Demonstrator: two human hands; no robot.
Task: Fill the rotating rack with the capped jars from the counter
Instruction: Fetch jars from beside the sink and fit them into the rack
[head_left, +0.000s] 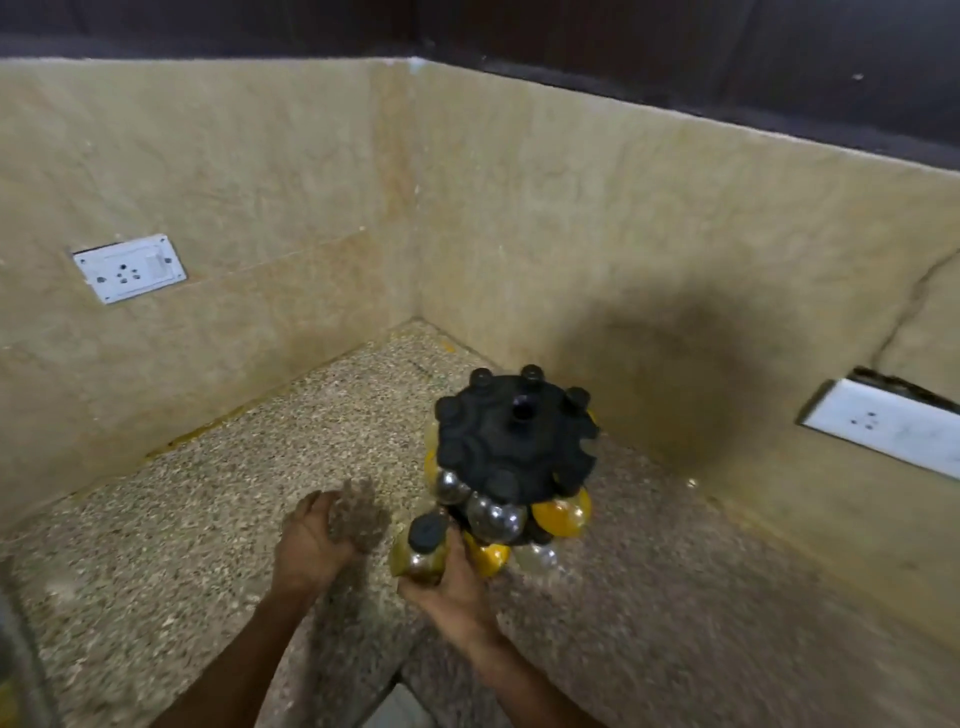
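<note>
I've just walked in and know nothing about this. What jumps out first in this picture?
The black rotating rack stands in the counter's corner, ringed with yellow-filled and clear jars. Just in front of it, the right hand holds a black-capped jar beside its lower tier, while the blurred left hand hovers nearby.

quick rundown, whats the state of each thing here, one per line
rack: upright on the counter, jars in its lower slots
jar: black cap on, held beside the rack's base, not yet slotted
right hand: closed around the jar
left hand: blurred, grip cannot be told
left socket: nothing plugged in
right socket: nothing plugged in
</note>
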